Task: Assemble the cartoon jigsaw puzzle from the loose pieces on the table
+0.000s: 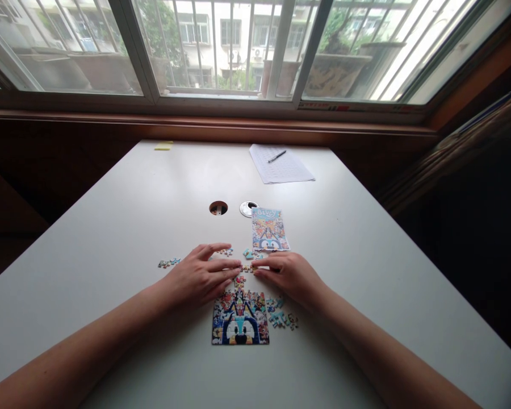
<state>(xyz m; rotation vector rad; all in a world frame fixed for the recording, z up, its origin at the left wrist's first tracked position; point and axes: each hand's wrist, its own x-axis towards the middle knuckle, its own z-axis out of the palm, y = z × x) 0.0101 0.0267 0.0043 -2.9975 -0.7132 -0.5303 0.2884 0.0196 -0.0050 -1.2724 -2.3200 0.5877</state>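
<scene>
A partly joined jigsaw puzzle (241, 326) lies flat on the white table, its lower part showing a blue cartoon dog's face. Just beyond its top edge is a loose puzzle piece (239, 281). My left hand (204, 272) rests above the puzzle's left side, fingers stretched and apart, fingertips by a short row of small pieces (246, 268). From the right, my right hand (292, 275) has its thumb and index finger closed around the right end of that row, on a puzzle piece (254, 270) that is partly hidden.
More loose pieces lie right of the puzzle (283, 318), left of my left hand (169, 263) and beyond my fingers (248, 254). A picture card (270, 229) lies farther back. Two cable holes (218, 208), paper sheets (276, 167) with a pen (276, 156), and yellow notes (163, 146) are behind.
</scene>
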